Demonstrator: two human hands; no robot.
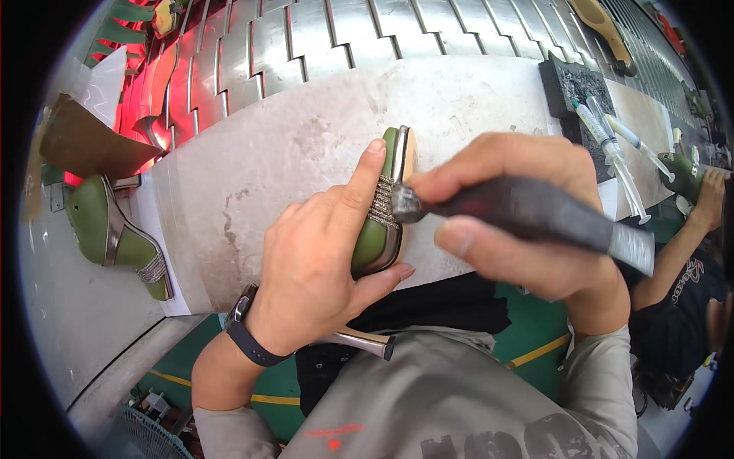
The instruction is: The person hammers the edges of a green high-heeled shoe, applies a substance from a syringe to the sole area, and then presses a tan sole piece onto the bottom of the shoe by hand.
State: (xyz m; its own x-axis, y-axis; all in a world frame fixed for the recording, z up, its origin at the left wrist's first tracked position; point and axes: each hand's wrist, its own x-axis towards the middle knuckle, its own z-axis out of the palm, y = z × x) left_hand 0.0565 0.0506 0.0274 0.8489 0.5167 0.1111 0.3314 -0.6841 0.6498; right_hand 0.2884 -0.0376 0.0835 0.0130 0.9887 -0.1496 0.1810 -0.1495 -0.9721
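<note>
Firmly, your left hand (310,245) clasps the sandal (397,243) on its green last (369,249) at the near edge of the pale board (252,138); your right hand (554,164) grips a metal-tipped tool (527,213). Expect stiffness; hold the sides, sparing the probably delicate glittering strap (380,204).

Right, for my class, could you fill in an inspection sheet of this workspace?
Surface: pale, stained sheet.
Job's things: green shoe form with beaded band; dark tool, its metallic head over the band, contact unclear.
Clutter: syringes, black block; second green shoe form at left.
Hands: left hand has fingers against the first form; right hand grips the tool.
Cables: none clearly seen.
Surroundings: metal slats; co-worker's hand at right.
</note>
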